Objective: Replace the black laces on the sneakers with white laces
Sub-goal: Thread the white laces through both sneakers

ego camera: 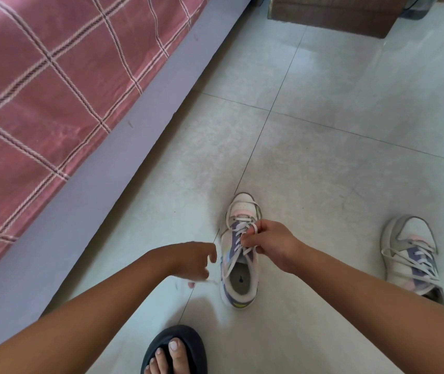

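Sneakers: one [238, 255] stands on the tile floor [323, 147] at approx 6 o'clock of frame centre, toe pointing to 12, w/ white lace [242, 230] threaded thru the eyelets and looping over the toe; 2nd sneaker [410, 255], also white-laced, lies well apart at its 3 o'clock. Right hand [269, 245] sits over the shoe's tongue, fingers curled and pinching the lace, while left hand [194, 261] is just beside the shoe at its 9 o'clock, blurred, fingers curled w/ a lace end [212, 280] running from it, grip itself cannot tell. Foot in dark slipper [175, 349] at bottom edge; bed w/ pink plaid sheet [53, 76] at 10 o'clock.
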The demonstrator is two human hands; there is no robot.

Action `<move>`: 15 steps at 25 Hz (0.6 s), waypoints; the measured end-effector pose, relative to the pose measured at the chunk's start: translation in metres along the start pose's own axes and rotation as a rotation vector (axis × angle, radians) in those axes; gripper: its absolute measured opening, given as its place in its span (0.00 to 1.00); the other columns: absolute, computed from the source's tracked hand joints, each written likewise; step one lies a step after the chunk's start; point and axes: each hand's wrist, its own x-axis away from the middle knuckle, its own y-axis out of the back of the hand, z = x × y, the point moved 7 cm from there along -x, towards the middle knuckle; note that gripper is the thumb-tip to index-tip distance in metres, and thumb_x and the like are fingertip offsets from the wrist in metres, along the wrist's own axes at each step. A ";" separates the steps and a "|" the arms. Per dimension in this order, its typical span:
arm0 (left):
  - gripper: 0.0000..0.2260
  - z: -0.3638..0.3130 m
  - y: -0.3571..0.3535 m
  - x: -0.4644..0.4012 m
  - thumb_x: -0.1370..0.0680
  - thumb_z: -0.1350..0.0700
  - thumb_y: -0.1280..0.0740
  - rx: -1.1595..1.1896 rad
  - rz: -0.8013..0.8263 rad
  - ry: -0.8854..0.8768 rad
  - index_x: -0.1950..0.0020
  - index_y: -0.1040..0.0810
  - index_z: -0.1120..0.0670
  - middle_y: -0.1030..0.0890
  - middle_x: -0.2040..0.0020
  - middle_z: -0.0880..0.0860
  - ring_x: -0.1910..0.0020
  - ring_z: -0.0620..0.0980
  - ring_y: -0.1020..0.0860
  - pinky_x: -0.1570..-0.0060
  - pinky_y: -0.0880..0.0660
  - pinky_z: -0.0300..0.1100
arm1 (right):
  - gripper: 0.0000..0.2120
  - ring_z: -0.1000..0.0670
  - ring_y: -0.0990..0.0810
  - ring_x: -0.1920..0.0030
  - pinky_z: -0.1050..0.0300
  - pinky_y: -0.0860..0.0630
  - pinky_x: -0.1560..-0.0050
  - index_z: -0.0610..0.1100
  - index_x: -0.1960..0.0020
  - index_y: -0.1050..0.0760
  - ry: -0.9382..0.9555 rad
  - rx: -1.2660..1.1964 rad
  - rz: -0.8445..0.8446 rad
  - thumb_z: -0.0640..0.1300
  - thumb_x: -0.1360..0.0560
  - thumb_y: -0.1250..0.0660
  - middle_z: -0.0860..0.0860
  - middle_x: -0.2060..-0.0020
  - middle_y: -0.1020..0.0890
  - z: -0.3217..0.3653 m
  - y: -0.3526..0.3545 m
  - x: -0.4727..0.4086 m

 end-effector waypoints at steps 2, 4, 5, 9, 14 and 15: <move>0.12 -0.011 0.021 -0.013 0.20 0.58 0.43 0.193 -0.228 -0.049 0.38 0.28 0.53 0.23 0.42 0.52 0.53 0.49 0.22 0.58 0.30 0.37 | 0.14 0.55 0.28 0.66 0.70 0.31 0.65 0.47 0.66 0.30 0.273 0.407 -0.094 0.29 0.31 0.33 0.53 0.68 0.25 0.020 0.003 0.004; 0.11 -0.022 0.031 -0.024 0.19 0.56 0.44 0.580 -0.256 -0.097 0.39 0.26 0.52 0.22 0.49 0.50 0.57 0.49 0.21 0.61 0.28 0.37 | 0.12 0.58 0.30 0.65 0.72 0.33 0.64 0.49 0.62 0.31 0.525 0.630 -0.170 0.33 0.30 0.33 0.57 0.65 0.29 0.033 -0.002 0.011; 0.11 -0.027 0.030 -0.029 0.18 0.54 0.43 0.699 -0.201 -0.124 0.40 0.26 0.50 0.21 0.52 0.49 0.60 0.46 0.21 0.62 0.28 0.37 | 0.11 0.60 0.30 0.63 0.73 0.34 0.62 0.49 0.59 0.31 0.590 0.641 -0.187 0.35 0.29 0.33 0.59 0.63 0.30 0.034 -0.003 0.013; 0.05 -0.025 0.025 -0.041 0.22 0.50 0.35 0.774 -0.127 -0.140 0.53 0.22 0.50 0.21 0.59 0.46 0.62 0.43 0.22 0.62 0.27 0.37 | 0.08 0.58 0.25 0.65 0.70 0.30 0.65 0.49 0.60 0.30 0.416 0.468 -0.219 0.44 0.26 0.31 0.56 0.64 0.24 0.013 0.007 0.004; 0.16 -0.001 0.034 -0.034 0.22 0.52 0.35 1.343 -0.200 -0.073 0.69 0.21 0.53 0.18 0.58 0.53 0.53 0.48 0.21 0.49 0.25 0.45 | 0.08 0.59 0.23 0.73 0.68 0.29 0.70 0.45 0.63 0.25 0.306 0.353 -0.195 0.44 0.27 0.29 0.53 0.70 0.20 0.001 0.025 0.001; 0.21 0.006 0.037 -0.031 0.23 0.53 0.36 1.622 -0.202 -0.119 0.76 0.26 0.53 0.18 0.61 0.54 0.53 0.49 0.20 0.45 0.26 0.48 | 0.08 0.60 0.24 0.73 0.69 0.30 0.71 0.45 0.63 0.25 0.293 0.362 -0.180 0.45 0.27 0.29 0.53 0.70 0.20 0.000 0.027 0.002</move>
